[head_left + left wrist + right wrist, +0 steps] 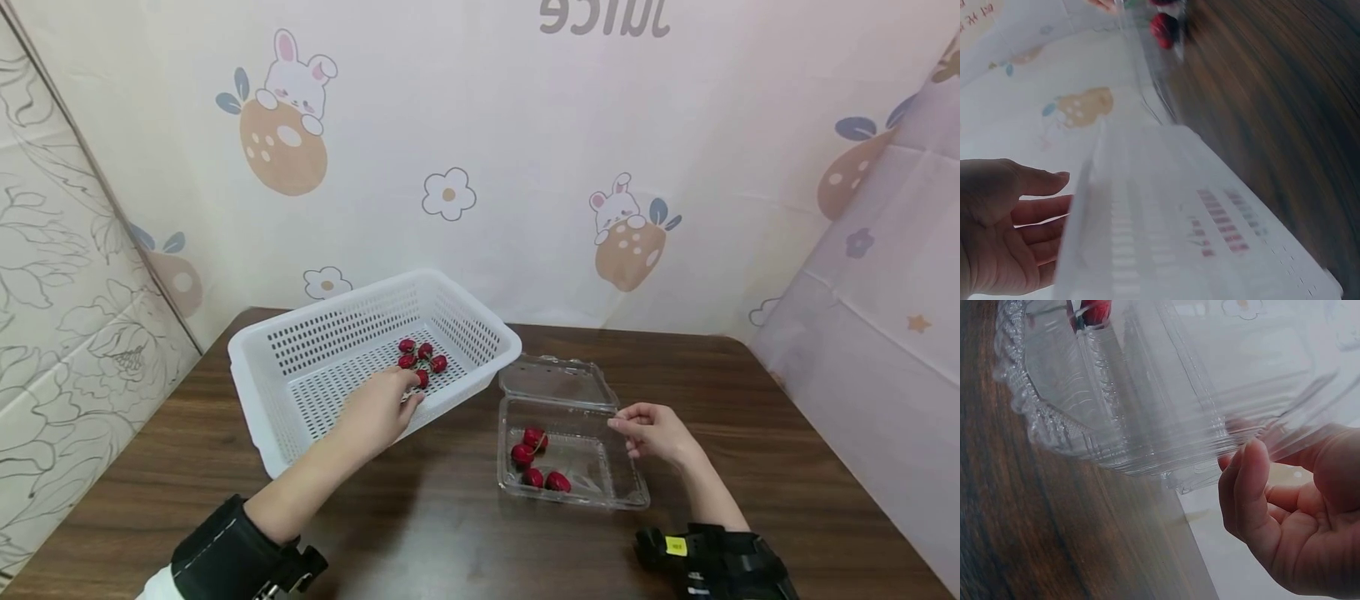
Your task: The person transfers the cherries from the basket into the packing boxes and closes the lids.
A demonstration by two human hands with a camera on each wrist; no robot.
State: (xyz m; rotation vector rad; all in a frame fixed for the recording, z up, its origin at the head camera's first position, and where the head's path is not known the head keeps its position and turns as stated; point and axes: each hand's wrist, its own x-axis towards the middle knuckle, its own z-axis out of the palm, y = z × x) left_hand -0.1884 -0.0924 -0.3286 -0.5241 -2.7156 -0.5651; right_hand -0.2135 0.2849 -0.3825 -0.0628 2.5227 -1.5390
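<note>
At centre, the loosely open left hand point(377, 408) crosses the rim of a white basket point(480, 377), beside red fruits point(438, 363). Further right, the right hand point(654, 430) pinches the edge of a clear box point(581, 454); counter point(465, 542) spans lower middle.

Perforated white plastic basket point(270, 350), clear glossy plastic clamshell point(577, 492), wood-grained table point(465, 550), glossy cherries point(557, 482).

Dark wood-grain desk point(465, 550), pale backdrop point(525, 108) printed with rabbits point(296, 83) on spotted orange fruit point(285, 154), outlined flowers point(448, 195), mirrored grey lettering point(609, 18), white panel point(45, 467) of line-drawn blossoms point(127, 358) at left, orange star point(918, 323) at right
</note>
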